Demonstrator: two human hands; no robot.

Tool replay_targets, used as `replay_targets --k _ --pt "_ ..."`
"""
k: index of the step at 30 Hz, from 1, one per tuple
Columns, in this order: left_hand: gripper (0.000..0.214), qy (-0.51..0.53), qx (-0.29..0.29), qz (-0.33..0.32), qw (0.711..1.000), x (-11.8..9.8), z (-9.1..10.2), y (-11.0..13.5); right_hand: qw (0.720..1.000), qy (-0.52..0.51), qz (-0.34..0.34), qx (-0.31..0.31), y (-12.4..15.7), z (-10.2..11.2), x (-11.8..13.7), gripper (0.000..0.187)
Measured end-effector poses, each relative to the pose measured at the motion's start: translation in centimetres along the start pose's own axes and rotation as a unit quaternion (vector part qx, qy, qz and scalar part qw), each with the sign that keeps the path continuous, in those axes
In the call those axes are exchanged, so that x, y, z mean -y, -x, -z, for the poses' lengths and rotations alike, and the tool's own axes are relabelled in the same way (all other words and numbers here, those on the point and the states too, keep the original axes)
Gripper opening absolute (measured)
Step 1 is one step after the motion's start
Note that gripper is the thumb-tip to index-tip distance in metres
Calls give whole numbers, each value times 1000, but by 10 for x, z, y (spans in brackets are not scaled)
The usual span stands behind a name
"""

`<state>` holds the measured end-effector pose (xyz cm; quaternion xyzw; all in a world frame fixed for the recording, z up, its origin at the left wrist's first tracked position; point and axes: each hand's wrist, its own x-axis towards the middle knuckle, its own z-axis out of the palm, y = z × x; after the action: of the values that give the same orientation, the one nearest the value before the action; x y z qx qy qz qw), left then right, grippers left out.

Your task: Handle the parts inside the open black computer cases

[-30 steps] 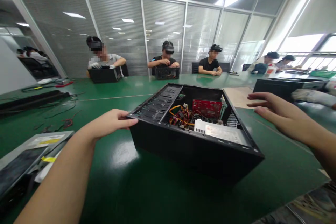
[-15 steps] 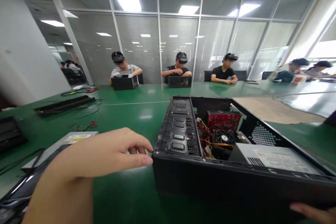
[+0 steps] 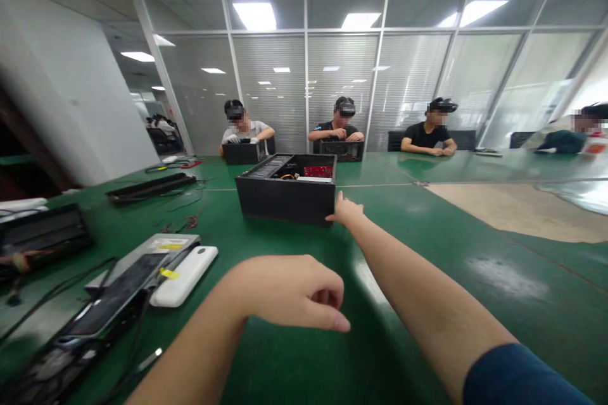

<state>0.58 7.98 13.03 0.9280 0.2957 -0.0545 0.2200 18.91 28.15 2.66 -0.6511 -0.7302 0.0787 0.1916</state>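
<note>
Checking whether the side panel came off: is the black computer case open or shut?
Open. The computer case has no cover on top; a red board and wiring show inside.

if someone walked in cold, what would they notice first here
Mid-table sits an open black computer case with a red board and cables showing inside; the right hand reaches out at arm's length and touches its near right corner. Close to the camera the left hand hovers loosely curled over the green table, holding nothing. Three people in headsets sit along the far side, two with black cases of their own.
</note>
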Motion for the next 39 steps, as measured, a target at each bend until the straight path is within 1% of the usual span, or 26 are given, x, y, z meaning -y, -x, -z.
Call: replay_targets --k 1,2,4,5,6,7,8,10,12,13,15,17,19,21,23,26,29,31,32,34,36,39 --pt "32 -9 -15 5 1000 10 -8 -9 1000 -4 -12 -16 -16 -11 14 76" --pt "32 -25 -32 24 999 24 -17 -16 999 -12 -19 -39 -26 -23 24 68" --pt "31 -56 -49 77 994 60 -36 -27 996 -29 -14 -87 -31 -51 33 48" --pt "30 -47 -45 97 993 81 -46 -32 994 -38 -2 -107 -27 -65 32 39" --pt "29 -12 -42 111 993 102 -55 -35 991 -47 11 -123 -22 -77 27 31" --pt "31 47 -35 127 990 123 -64 -39 989 -58 24 -136 -16 -88 20 25" --pt "34 90 -47 144 984 142 -73 -43 986 -69 36 -146 -10 -96 12 20" --pt "36 88 -138 150 975 174 -87 -49 979 -93 51 -172 -3 -104 -7 17" --pt "37 67 -222 147 962 195 -96 -55 971 -115 54 -201 -1 -105 -25 19" --pt "36 63 -246 148 956 201 -99 -56 968 -125 52 -214 0 -103 -33 19" --pt "35 71 -264 157 949 208 -103 -58 962 -142 48 -230 1 -99 -44 19" --pt "32 74 -269 165 946 210 -106 -57 958 -156 51 -237 6 -95 -51 19" --pt "31 78 -273 169 944 211 -107 -55 956 -168 64 -233 16 -92 -53 19" --pt "30 82 -281 166 942 211 -109 -53 956 -179 89 -216 31 -87 -55 18" --pt "30 82 -287 162 941 212 -110 -51 957 -187 119 -188 54 -81 -58 17" --pt "27 78 -286 158 942 215 -110 -50 958 -193 163 -138 101 -67 -65 15" --pt "25 69 -286 158 943 217 -110 -52 959 -194 193 -67 145 -53 -71 16" --pt "25 65 -288 159 942 219 -110 -54 959 -191 208 -24 164 -44 -72 18" --pt "25 65 -289 159 942 219 -110 -54 958 -190 214 -13 168 -41 -72 19" --pt "25 67 -289 165 941 219 -110 -56 956 -193 219 -14 168 -39 -70 19" --pt "25 68 -287 172 940 218 -110 -56 955 -203 214 -25 162 -42 -68 19" --pt "25 60 -287 177 939 215 -111 -57 958 -217 186 -30 152 -48 -72 19"
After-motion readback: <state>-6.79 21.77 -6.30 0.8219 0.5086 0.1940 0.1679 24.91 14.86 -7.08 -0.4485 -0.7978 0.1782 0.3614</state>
